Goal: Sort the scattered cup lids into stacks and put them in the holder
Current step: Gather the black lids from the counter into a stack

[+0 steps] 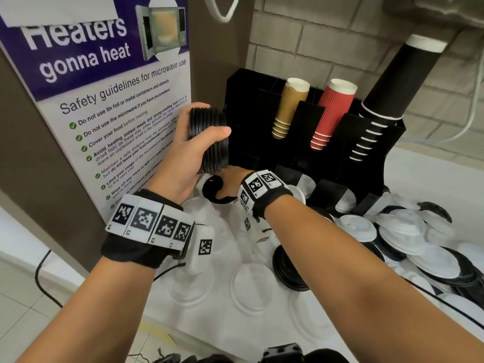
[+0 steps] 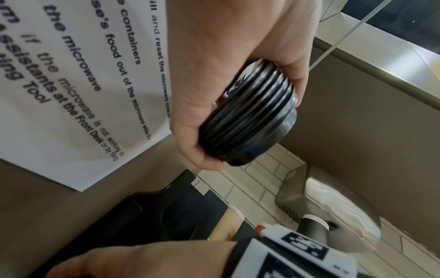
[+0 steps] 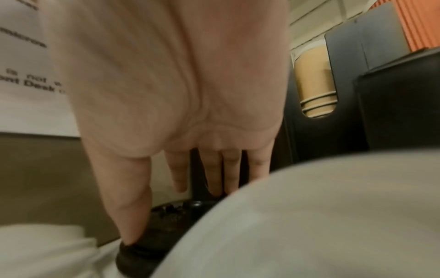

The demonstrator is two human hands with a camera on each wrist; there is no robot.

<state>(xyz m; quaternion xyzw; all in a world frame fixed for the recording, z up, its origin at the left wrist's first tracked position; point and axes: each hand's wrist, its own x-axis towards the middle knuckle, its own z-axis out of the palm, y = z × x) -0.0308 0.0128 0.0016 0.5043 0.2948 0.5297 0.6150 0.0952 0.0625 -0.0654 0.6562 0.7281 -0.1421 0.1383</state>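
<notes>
At centre frame my left hand point(image 1: 188, 153) is raised, thumb and fingers curled around a stack of black lids point(image 1: 210, 138). Below it, my right hand point(image 1: 231, 179) reaches down with fingers extended, thumb touching a single black lid point(image 1: 212, 189) before the holder point(image 1: 309, 142).

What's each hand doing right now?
Left hand: gripping a stack of black lids.
Right hand: fingers straight, reaching onto a single black lid.
</notes>
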